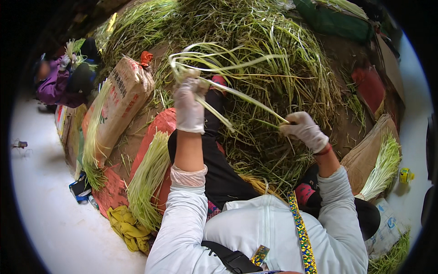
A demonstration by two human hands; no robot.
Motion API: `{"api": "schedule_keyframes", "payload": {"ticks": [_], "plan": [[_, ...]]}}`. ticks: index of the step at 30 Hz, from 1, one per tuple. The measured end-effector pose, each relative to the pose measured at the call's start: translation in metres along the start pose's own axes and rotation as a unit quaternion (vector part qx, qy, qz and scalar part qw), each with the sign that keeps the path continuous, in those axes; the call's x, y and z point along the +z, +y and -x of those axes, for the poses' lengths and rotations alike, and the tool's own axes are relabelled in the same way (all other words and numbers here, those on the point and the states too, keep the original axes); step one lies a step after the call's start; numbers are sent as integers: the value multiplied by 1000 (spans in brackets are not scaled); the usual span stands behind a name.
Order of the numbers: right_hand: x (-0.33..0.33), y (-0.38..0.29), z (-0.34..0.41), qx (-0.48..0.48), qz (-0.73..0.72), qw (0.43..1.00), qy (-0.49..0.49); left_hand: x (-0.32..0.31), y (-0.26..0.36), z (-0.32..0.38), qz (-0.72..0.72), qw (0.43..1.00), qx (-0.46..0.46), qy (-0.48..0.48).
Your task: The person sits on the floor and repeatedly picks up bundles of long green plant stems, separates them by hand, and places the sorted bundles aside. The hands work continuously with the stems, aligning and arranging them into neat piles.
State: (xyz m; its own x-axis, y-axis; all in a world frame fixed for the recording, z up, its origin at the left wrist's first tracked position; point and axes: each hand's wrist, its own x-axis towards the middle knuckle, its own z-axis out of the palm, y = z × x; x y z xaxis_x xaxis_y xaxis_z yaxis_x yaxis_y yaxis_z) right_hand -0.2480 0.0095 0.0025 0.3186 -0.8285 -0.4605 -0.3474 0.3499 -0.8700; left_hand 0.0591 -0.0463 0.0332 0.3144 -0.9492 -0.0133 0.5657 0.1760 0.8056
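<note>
My left hand (190, 106), in a thin whitish glove, grips a small bunch of long pale-green leafy stalks (222, 91) above my stretched leg. Their thin leaves arch up and trail to the right over a large heap of green stalks and leaves (273, 44). On the right, my gloved right hand (304, 130) pinches the end of a long leaf or stalk that runs across from the bunch. Beside my left forearm, a thick sheaf of pale stalks (147, 181) lies across a red sack (164, 120).
A filled printed sack (119, 99) with more stalks stands at left. Beyond it sits another person (65, 78) holding stalks. At right are a stalk bundle (381, 167) on a brown sack (366, 150) and a yellow bottle (406, 175). A mustard cloth (128, 229) lies lower left.
</note>
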Motion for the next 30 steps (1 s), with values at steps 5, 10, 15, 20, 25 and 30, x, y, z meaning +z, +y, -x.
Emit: {"api": "schedule_keyframes", "payload": {"ticks": [5, 10, 15, 20, 25, 30], "plan": [[-45, 43, -5, 176, 172, 966, 84, -20, 22, -19, 52, 996, -54, 42], [-32, -2, -21, -278, 84, 951, 111, 3, -5, 0, -30, 988, -109, -108], [31, -75, -43, -307, 27, 951, 3, 16, -22, 13, -79, 946, -188, -252], [44, -85, -61, -224, -212, 951, -4, 15, -32, 22, -195, 922, -169, -287], [34, -78, -67, -168, -267, 949, -27, 20, -38, 27, -146, 927, -185, -291], [26, -77, -59, -178, -296, 938, 1, 15, -29, 20, -52, 965, -213, -146]]}}
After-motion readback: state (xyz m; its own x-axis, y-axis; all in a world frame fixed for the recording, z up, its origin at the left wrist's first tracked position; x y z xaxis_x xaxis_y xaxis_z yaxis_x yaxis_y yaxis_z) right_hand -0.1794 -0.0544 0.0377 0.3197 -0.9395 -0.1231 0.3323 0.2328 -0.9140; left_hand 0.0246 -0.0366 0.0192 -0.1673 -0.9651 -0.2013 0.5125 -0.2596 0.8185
